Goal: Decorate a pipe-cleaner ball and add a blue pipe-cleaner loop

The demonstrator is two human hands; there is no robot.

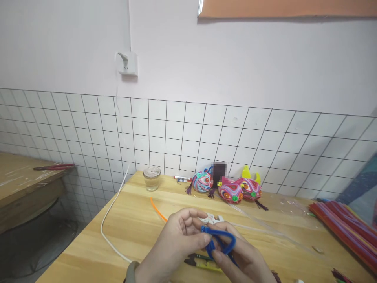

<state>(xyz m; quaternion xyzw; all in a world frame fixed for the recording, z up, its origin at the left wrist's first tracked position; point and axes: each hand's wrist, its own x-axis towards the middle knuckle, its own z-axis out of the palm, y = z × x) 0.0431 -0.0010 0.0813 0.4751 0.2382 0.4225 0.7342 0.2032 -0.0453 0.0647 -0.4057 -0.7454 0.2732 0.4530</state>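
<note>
Both hands meet low in the middle of the view over a wooden table (123, 232). My left hand (172, 245) pinches one end of a blue pipe cleaner (222, 239) between thumb and fingers. My right hand (246, 261) grips the same blue pipe cleaner from below, where it is bent into a loop. Under the hands lie yellow-handled pliers (202, 262) and a small white object (212, 218). An orange pipe cleaner (157, 210) lies on the table just beyond my left hand.
A glass jar (152, 178) stands near the tiled wall. Colourful craft figures (232, 188) sit by the wall. A bundle of red and mixed pipe cleaners (347, 230) lies at right. A white cable (110, 208) hangs from a wall socket (128, 63) across the table edge. Another table (20, 177) stands left.
</note>
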